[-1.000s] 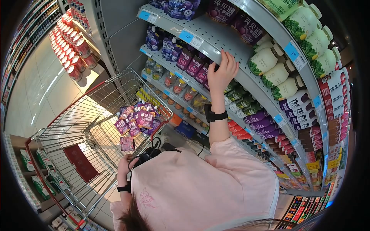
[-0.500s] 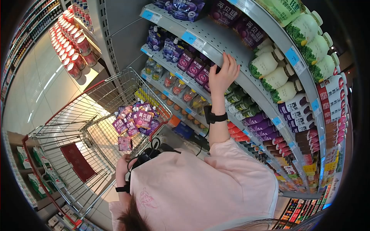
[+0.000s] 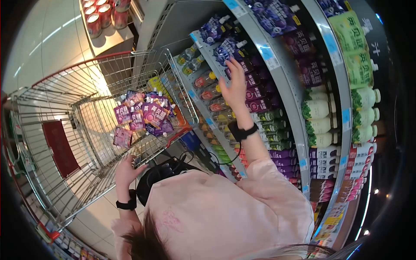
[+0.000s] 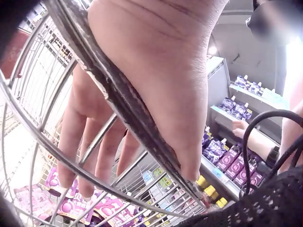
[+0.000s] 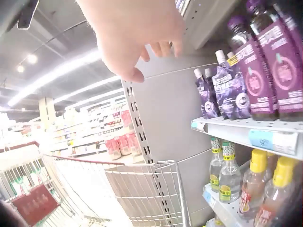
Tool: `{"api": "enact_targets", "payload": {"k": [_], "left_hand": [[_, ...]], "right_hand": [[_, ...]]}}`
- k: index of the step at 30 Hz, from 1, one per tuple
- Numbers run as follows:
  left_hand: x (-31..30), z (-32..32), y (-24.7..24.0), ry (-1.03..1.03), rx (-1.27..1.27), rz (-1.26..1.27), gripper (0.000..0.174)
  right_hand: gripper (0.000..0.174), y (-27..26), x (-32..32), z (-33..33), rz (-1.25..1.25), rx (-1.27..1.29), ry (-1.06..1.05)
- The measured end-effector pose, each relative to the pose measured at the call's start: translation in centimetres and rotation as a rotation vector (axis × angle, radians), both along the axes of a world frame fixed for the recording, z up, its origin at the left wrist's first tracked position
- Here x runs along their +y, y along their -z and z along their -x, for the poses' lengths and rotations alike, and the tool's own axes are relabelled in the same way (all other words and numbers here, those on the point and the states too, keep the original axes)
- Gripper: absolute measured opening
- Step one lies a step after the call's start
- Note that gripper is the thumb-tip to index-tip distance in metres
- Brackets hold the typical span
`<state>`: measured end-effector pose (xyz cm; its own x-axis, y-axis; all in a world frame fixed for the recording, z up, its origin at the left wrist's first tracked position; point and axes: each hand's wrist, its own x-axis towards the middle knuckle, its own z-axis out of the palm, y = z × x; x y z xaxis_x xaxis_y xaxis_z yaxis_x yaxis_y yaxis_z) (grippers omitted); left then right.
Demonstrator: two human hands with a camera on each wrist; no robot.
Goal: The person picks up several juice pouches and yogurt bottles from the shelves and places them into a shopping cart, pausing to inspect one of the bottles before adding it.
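Note:
My right hand (image 3: pixel 234 85) is raised in front of the shelves, fingers stretched out and holding nothing. Its fingertips overlap a dark purple-blue spouted pouch (image 3: pixel 226 48) in the head view. In the right wrist view that hand (image 5: pixel 137 35) hangs above the level of the pouches (image 5: pixel 230 90) and purple juice bottles (image 5: pixel 253 71). My left hand (image 4: pixel 147 61) straddles the metal rim (image 4: pixel 113 90) of the shopping cart, its fingers extending down on the basket side and its thumb on the other. Several purple pouches (image 3: pixel 154 115) lie heaped in the cart.
Bottles with yellow caps (image 5: pixel 258 177) stand on the shelf below the pouches. White and green bottles (image 3: pixel 318 104) line the shelves at the right. Red-and-white cans (image 3: pixel 104 15) stand on a ledge beyond the cart. A black cable (image 4: pixel 248 137) loops near my left wrist.
My right hand has left the upper shelf edge and moved toward the pouches on the shelf below. The head view has turned toward the shelves. My left hand has spread its thumb.

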<state>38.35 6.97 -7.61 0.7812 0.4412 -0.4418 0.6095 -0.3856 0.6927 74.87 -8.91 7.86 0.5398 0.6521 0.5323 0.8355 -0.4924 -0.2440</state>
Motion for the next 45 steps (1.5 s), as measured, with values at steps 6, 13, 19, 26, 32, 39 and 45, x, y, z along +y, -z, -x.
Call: {"api": "enact_targets", "payload": {"k": [6, 13, 19, 26, 32, 39, 45], "left_hand": [[0.1, 0.1, 0.1, -0.018, 0.024, 0.0, 0.064], [0.3, 0.1, 0.2, -0.015, 0.045, -0.013, 0.064], [0.5, 0.1, -0.2, 0.007, 0.088, -0.001, 0.069], [0.2, 0.1, -0.1, 0.001, 0.039, -0.024, 0.067], [0.3, 0.0, -0.2, -0.023, 0.095, 0.053, 0.066], [0.1, 0.1, 0.3, -0.006, 0.053, -0.004, 0.065], [0.0, 0.3, 0.4, -0.002, 0.071, -0.013, 0.067]], "right_hand": [[0.065, 3.6, 7.4, -10.8, 0.174, -0.261, 0.133], [0.089, 2.2, 11.1, -20.1, 0.431, 0.014, 0.621], [0.042, 2.3, 11.4, -21.4, 0.501, -0.106, 0.653], [0.016, 1.8, 11.0, -15.8, 0.196, -0.353, 0.331], [0.015, 3.7, 8.8, -3.1, -0.045, -0.054, -0.08], [0.02, 19.1, 8.1, 5.2, 0.341, 0.616, -0.3], [0.021, 24.4, 7.5, 5.2, 0.715, 0.628, -0.304]]}}
